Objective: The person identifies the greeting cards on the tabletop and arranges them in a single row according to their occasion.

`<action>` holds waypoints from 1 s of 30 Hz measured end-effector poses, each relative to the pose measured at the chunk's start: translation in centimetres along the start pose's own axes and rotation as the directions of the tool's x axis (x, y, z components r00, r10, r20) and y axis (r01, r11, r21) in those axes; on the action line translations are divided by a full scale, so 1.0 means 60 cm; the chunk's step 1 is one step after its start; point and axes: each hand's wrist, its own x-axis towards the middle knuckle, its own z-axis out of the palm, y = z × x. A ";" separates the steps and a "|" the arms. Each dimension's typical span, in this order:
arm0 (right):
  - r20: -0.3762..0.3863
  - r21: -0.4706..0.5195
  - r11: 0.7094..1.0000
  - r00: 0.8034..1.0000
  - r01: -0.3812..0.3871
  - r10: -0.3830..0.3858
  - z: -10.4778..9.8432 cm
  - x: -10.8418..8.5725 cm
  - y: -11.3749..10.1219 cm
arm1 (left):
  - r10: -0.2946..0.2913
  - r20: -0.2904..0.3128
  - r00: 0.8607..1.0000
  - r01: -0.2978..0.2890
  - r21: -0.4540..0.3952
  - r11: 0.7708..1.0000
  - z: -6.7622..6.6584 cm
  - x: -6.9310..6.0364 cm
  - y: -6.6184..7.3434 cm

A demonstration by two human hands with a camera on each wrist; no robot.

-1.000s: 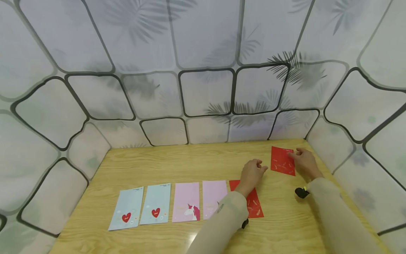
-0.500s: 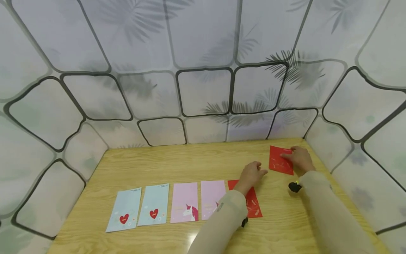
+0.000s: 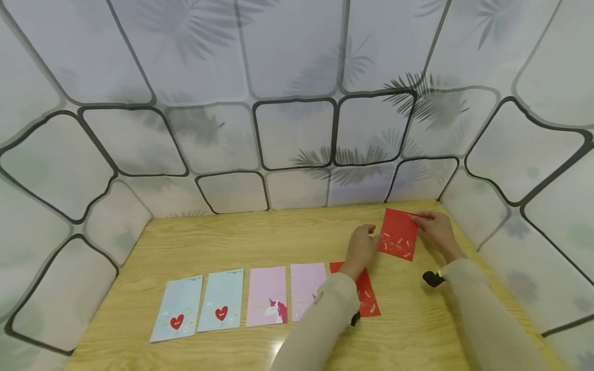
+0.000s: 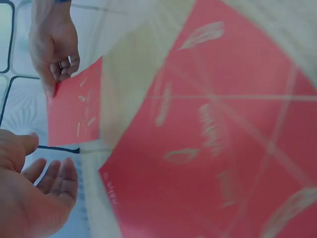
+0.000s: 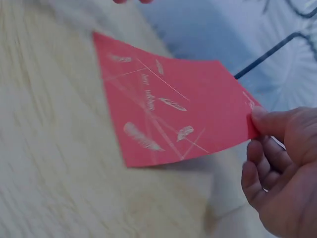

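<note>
My right hand (image 3: 437,231) pinches a red card (image 3: 398,234) with white feather-like drawings by its upper right corner, at the back right of the table. In the right wrist view, thumb and fingers (image 5: 277,124) grip that corner, and the card (image 5: 168,104) is tilted with part of it off the wood. Just left of this card is my left hand (image 3: 361,251), its fingers loosely bent and nothing in them; the left wrist view shows a gap between them and the card. A second red card (image 3: 367,299) lies under my left wrist, partly hidden by it.
Two pink unicorn cards (image 3: 267,296) (image 3: 307,288) and two pale blue heart cards (image 3: 220,299) (image 3: 175,309) lie in a row to the left on the wooden table (image 3: 223,239). Patterned fabric walls (image 3: 297,134) rise along its back and sides.
My right hand has shifted its grip on the red card to the upper right corner and moved it left, lifting it somewhat. My left hand has moved slightly up beside it.
</note>
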 end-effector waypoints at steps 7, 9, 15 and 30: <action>0.053 0.191 0.978 0.994 0.081 -0.093 -0.009 -0.018 -0.039 | 0.047 -0.103 0.994 -0.061 -0.138 0.989 -0.026 0.018 0.016; 0.058 0.211 0.973 0.993 0.089 -0.104 -0.008 -0.024 -0.049 | 0.049 -0.115 0.992 -0.068 -0.167 0.984 -0.031 0.021 0.021; 0.063 0.212 0.971 0.990 0.112 -0.128 -0.009 -0.048 -0.076 | 0.098 -0.151 0.984 -0.126 -0.186 0.975 -0.039 0.023 0.034; 0.073 0.337 0.925 0.974 0.177 -0.213 -0.008 -0.095 -0.144 | 0.207 -0.193 0.959 -0.268 -0.378 0.886 -0.069 -0.006 0.040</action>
